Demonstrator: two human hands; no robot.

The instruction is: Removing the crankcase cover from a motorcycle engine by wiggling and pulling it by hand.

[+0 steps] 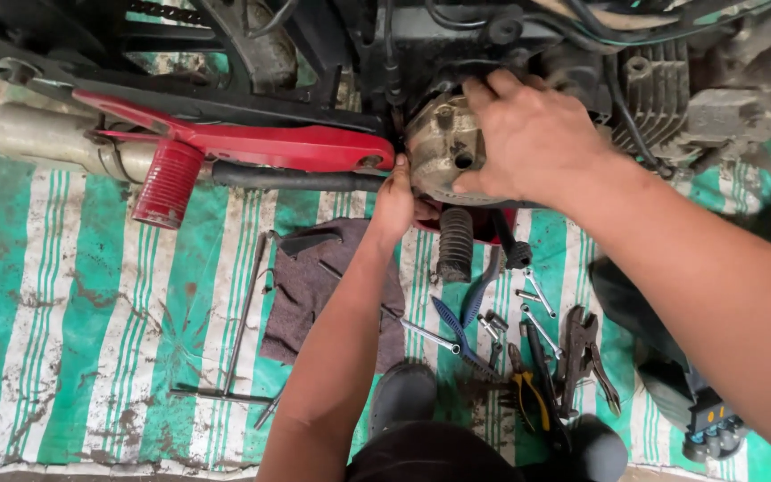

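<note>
fingers (479, 94) of both hands on engine cover (443, 147)

The right hand (528, 134) covered much of the engine cover (443, 147), so its right part could not be seen. The fingertips of the left hand (396, 203) were hidden behind the cover's lower edge. Both forearms were cut off by the bottom and right edges. The exhaust pipe (37, 138) ran out of view at the left edge. The small sockets (495, 321) on the striped mat (91, 303) were too small to identify.
</note>
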